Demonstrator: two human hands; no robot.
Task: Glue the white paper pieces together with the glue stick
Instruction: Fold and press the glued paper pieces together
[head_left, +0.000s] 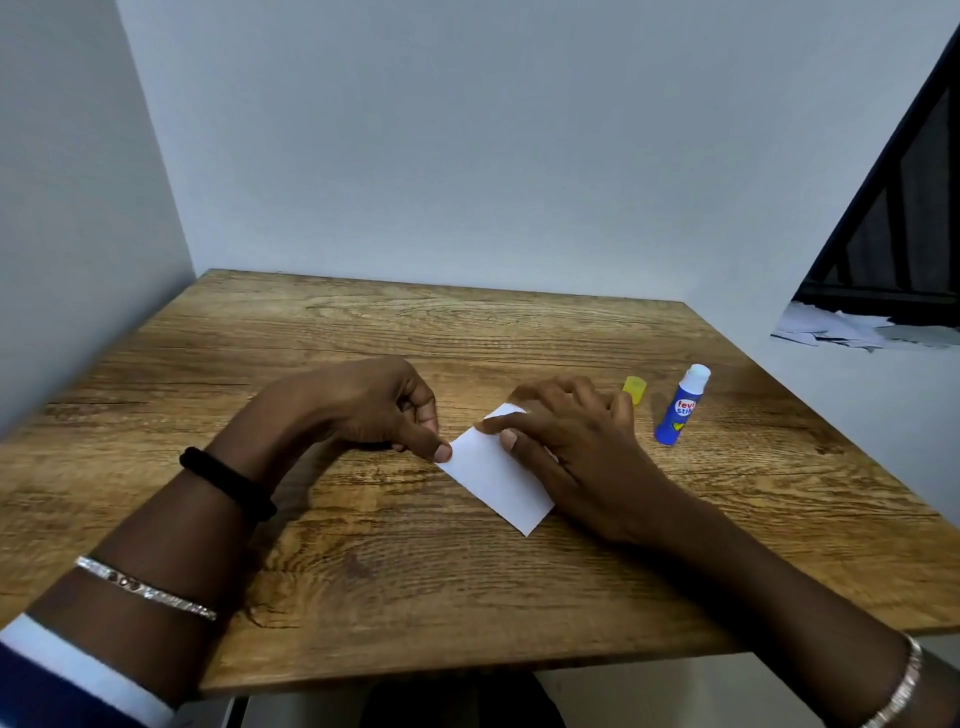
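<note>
A white paper (496, 480) lies flat on the wooden table (363, 571), near its middle. My left hand (374, 405) has its fingers curled, and its thumb tip presses the paper's left edge. My right hand (576, 441) lies over the paper's right side, with straight fingers pressing down on it. I cannot tell whether one sheet or two stacked sheets lie there. The blue glue stick (680, 408) stands upright and uncapped to the right of my right hand. Its yellow cap (635, 388) sits on the table just left of the stick, partly hidden behind my fingers.
Grey walls close the table in at the back and the left. Beyond the table's right edge, a ledge holds scattered paper scraps (831, 330) under a dark window frame (893, 234).
</note>
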